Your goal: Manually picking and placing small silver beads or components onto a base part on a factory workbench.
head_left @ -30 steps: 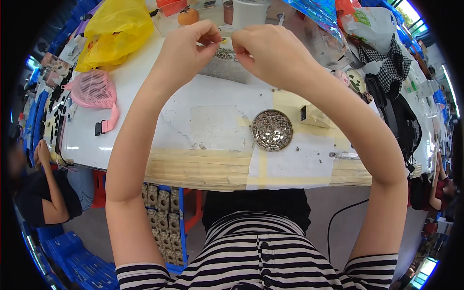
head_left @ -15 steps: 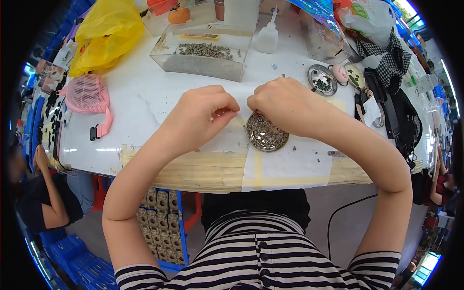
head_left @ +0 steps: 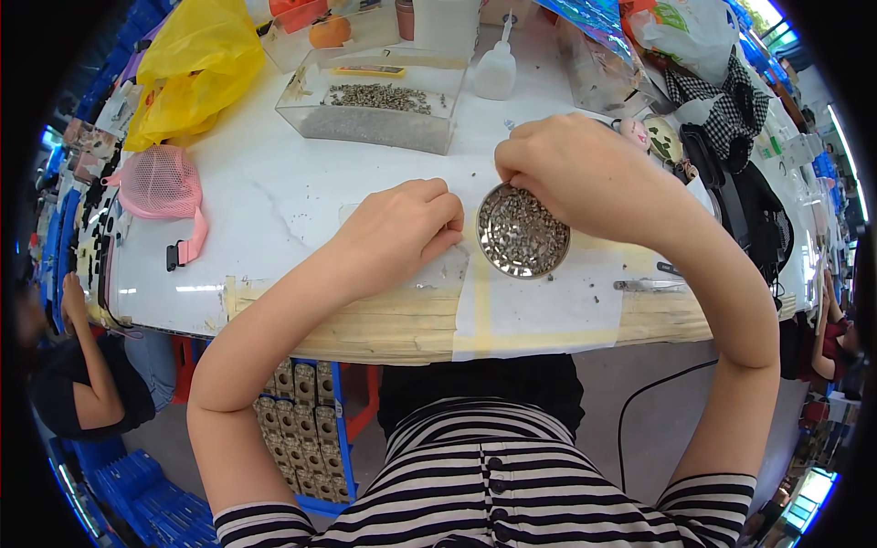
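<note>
My right hand point(head_left: 571, 173) grips the upper rim of a round metal dish point(head_left: 486, 245), its thumb and fingers closed there. Many small metallic pieces point(head_left: 525, 233) are spread inside that dish. Left of it, my left hand point(head_left: 406, 228) hovers low over the table with fingertips pinched together. Whatever may lie between those fingertips is hidden. Under and below the dish is a white paper sheet point(head_left: 539, 315) taped to the table. A clear box point(head_left: 379, 131) holding similar small pieces and a yellow strip stands beyond my hands.
A white squeeze bottle point(head_left: 495, 75) stands beside the box. At left lie a pink mesh pouch point(head_left: 160, 183) and a yellow plastic bag point(head_left: 201, 68). A thin metal tool point(head_left: 649, 286) rests near the front edge. Black straps point(head_left: 717, 169) and bags crowd the right side.
My right hand and the metal dish have shifted right and farther away. The dish now shows more fully. My left hand has moved slightly right and nearer, its fingers more tightly curled.
</note>
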